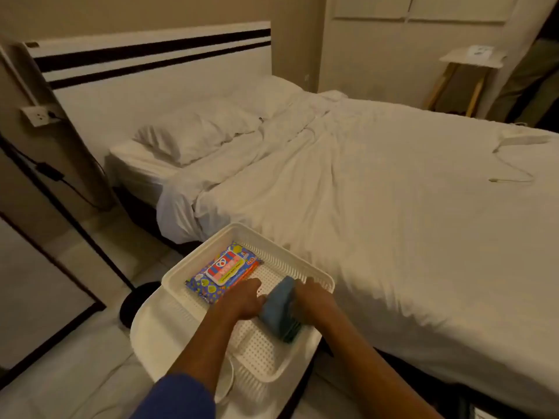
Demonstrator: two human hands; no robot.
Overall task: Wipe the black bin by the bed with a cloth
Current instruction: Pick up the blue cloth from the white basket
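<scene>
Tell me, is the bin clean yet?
Not yet. Nothing looks wiped so far. Both hands, left and right, are at the blue cloths stacked in the white basket. The black bin sits on the floor behind it, untouched. Wiping it is all left.

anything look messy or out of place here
Only small things. A white cable lies loose on the bed, and the duvet is rumpled near the pillows. In the white basket, both hands, left hand and right hand, are on a stack of blue cloths beside a wipes pack. Nothing looks spilled or broken.
</scene>
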